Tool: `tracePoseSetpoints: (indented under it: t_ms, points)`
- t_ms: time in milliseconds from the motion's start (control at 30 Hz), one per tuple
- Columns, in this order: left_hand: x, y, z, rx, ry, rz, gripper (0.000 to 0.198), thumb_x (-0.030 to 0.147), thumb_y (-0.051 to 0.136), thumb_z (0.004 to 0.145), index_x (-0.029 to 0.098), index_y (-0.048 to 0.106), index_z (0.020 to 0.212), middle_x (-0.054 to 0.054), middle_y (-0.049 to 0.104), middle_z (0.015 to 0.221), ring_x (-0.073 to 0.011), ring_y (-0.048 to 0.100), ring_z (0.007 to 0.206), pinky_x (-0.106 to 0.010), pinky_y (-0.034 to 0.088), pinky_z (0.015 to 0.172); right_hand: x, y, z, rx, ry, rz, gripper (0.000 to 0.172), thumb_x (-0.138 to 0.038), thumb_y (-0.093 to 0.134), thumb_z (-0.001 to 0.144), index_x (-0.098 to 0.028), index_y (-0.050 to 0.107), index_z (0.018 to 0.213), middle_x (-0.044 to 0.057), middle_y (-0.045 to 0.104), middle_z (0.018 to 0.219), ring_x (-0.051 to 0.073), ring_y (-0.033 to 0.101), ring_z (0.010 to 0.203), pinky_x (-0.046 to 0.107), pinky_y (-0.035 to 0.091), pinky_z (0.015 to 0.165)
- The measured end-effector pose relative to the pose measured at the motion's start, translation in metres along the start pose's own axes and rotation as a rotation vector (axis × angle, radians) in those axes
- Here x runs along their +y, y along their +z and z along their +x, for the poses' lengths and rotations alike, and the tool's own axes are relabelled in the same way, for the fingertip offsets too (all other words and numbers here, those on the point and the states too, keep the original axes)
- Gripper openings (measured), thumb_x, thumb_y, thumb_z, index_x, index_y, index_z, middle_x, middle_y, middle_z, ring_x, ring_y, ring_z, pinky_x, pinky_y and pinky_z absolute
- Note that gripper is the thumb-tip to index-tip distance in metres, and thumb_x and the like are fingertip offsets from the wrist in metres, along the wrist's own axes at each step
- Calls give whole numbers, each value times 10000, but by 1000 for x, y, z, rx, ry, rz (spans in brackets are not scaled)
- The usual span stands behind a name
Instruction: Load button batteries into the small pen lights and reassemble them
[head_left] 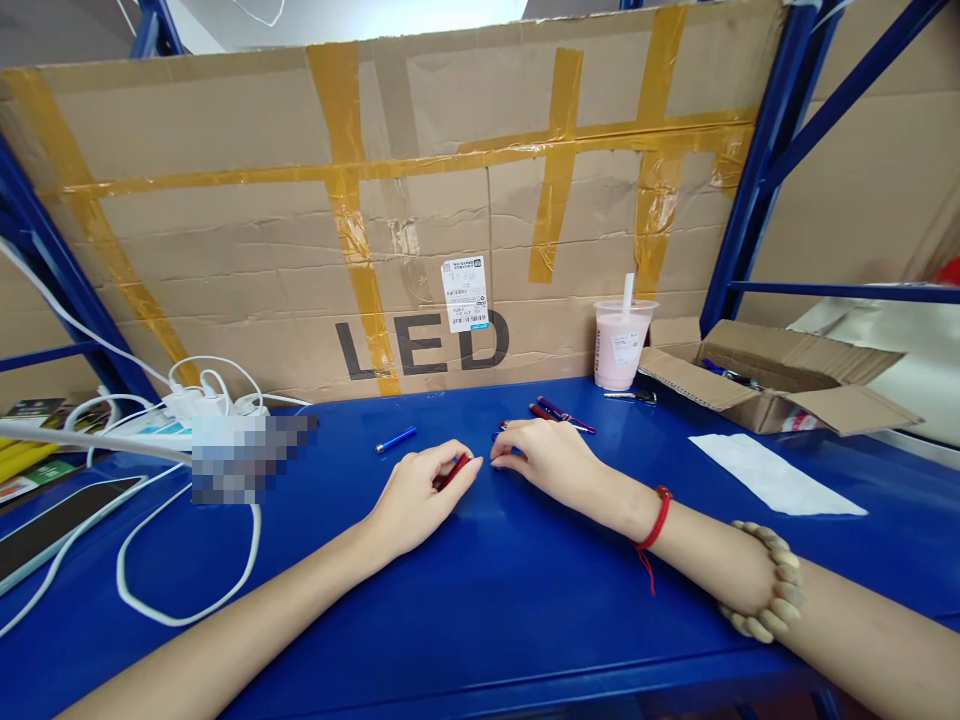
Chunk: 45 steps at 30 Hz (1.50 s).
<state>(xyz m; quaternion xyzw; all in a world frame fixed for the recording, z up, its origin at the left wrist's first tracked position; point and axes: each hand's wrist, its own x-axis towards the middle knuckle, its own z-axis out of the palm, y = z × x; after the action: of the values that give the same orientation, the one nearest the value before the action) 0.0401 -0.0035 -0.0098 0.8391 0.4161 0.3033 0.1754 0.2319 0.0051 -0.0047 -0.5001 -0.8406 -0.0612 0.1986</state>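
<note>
Workshop or storeroom station: blue metal bench [480, 620]; taped cardboard panel [247, 250] behind bench; opened carton [761, 410] at bench's right.

The person's left hand [424, 492] holds a red pen-like piece [454, 471]; the right hand [549, 455] curls nearby, pens [564, 414] just beyond, a pink drink [621, 350] standing far right.
</note>
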Motion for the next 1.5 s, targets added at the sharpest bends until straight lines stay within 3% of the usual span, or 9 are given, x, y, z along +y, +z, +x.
tracePoseSetpoints:
  t_ms: [133,333,500,667,933,1033,1267,1500]
  points:
    - [0,-2,0,31,15,12,295,439,366,891,196,513,814,48,433,602,-95,385,542,-214,300,539,-4,-2,-1,107,-34,38,152,-265,532,864,-224,678,848,0,651,884,114,603,774,205,361,584]
    - [0,-3,1,-40,-20,-32,253,427,313,910,215,439,852,42,449,622,-118,428,569,-218,316,539,-13,-6,-2,466,-124,272,183,-307,511,879,-215,669,883,-2,655,890,75,604,798,165,437,670]
    - [-1,-2,2,-54,4,-64,238,401,320,912,208,427,823,43,431,640,-115,407,583,-221,317,566,-12,-6,-3,505,-246,359,167,-273,520,873,-195,667,863,9,658,858,83,606,795,177,462,703]
    - [-5,-1,3,-121,64,-90,230,378,318,922,201,460,880,36,465,699,-114,403,615,-219,323,601,-11,-5,-2,391,-321,421,161,-253,519,872,-192,666,841,1,647,862,75,599,774,164,455,654]
    - [-6,-1,1,-103,144,-121,202,332,322,937,201,476,925,22,516,813,-118,460,719,-210,345,672,-7,-2,-1,292,-252,560,181,-294,549,850,-183,686,808,6,630,842,33,533,562,155,431,541]
    - [-7,-1,1,-108,151,-110,202,318,305,946,201,469,947,17,525,840,-117,471,734,-214,348,683,-6,-3,0,242,-182,636,181,-321,596,811,-176,698,778,9,637,814,31,530,526,159,428,527]
    - [-7,-3,1,-173,188,-57,218,326,321,949,199,496,919,14,545,815,-122,498,735,-215,361,674,-2,-5,4,-12,88,791,271,-389,717,650,-125,696,710,4,608,601,53,513,451,160,388,457]
    - [-6,-2,-2,-258,248,91,224,273,321,952,181,525,948,-22,590,884,-142,553,780,-234,398,716,2,4,3,-189,124,790,274,-375,715,637,-107,680,683,2,582,537,59,495,413,157,359,423]
